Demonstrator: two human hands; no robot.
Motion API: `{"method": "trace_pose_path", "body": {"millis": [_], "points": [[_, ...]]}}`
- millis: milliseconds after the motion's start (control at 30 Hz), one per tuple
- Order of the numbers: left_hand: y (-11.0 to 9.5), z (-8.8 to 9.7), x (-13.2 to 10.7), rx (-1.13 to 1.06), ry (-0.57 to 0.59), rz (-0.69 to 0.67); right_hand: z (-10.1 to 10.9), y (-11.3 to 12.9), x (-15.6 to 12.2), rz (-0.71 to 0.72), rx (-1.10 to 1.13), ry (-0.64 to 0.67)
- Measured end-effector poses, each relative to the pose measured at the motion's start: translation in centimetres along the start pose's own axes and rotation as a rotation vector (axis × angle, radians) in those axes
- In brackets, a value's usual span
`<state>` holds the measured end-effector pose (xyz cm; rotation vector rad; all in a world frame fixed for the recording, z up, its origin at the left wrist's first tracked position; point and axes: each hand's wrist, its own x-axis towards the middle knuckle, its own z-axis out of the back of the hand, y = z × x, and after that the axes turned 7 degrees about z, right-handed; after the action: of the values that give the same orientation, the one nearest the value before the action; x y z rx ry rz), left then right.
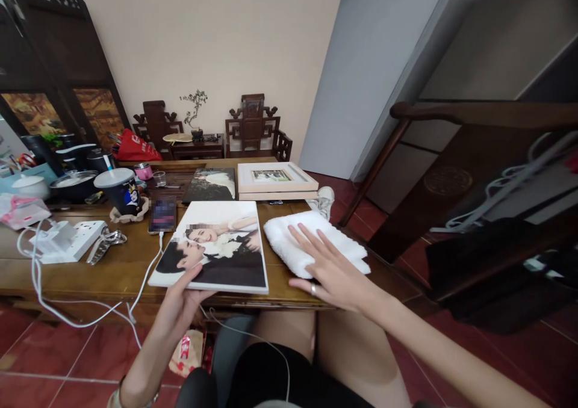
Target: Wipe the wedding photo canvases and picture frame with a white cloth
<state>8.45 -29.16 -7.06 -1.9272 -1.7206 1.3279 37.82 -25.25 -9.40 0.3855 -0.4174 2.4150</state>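
A white-edged photo album or panel (230,278) with a wedding picture on its face lies near the table's front edge. My left hand (180,296) grips its lower left edge, thumb on top and the other fingers underneath, partly hidden. To the right of it rests a folded white towel (282,239). My right hand (332,269) lies on this towel with its fingers spread, and a ring shows on one finger. Behind the panel are a dark photo album (203,185) and a pale picture frame (277,188).
On the left of the wooden table (117,278) stand a power strip (81,239) with white cables, a phone (162,215) on a charging cable and a lidded dark cup (121,194). A wooden chair (433,173) is at the right.
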Motion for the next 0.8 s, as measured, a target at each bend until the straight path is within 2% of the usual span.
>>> {"method": "trace_pose_path", "body": {"millis": [100, 167, 267, 333, 400, 500, 600, 700, 800], "points": [[-1.0, -0.3, 0.3, -0.003, 0.017, -0.047, 1.5, 1.5, -0.3, 0.019, -0.005, -0.059], [-1.5, -0.5, 0.6, -0.008, 0.029, -0.08, 2.2, 2.0, -1.0, 0.096, -0.056, -0.201], [-2.1, -0.8, 1.0, -0.004, 0.03, -0.105, 3.4, 2.3, -1.7, 0.207, -0.067, -0.478], [-2.6, -1.3, 1.2, 0.001, 0.038, -0.118, 4.8, 2.2, -0.8, 0.212, -0.014, -0.614], [-3.2, -2.1, 1.5, 0.001, 0.072, -0.151, 6.4, 1.9, 1.7, 0.164, 0.015, -0.647], [-4.2, -3.9, 2.3, 0.014, 0.132, -0.21, 7.7, 1.2, 7.7, 0.139, 0.005, -0.389], [-5.5, -6.0, 3.6, 0.049, 0.235, -0.263, 6.4, 0.2, 13.9, 0.156, -0.029, -0.16], [-7.1, -7.7, 5.1, 0.068, 0.242, -0.291, 4.0, -0.8, 18.2, 0.122, -0.06, -0.087], [-9.5, -8.5, 5.9, 0.149, 0.321, -0.272, 2.7, -2.0, 20.2, 0.105, -0.035, -0.106]]}}
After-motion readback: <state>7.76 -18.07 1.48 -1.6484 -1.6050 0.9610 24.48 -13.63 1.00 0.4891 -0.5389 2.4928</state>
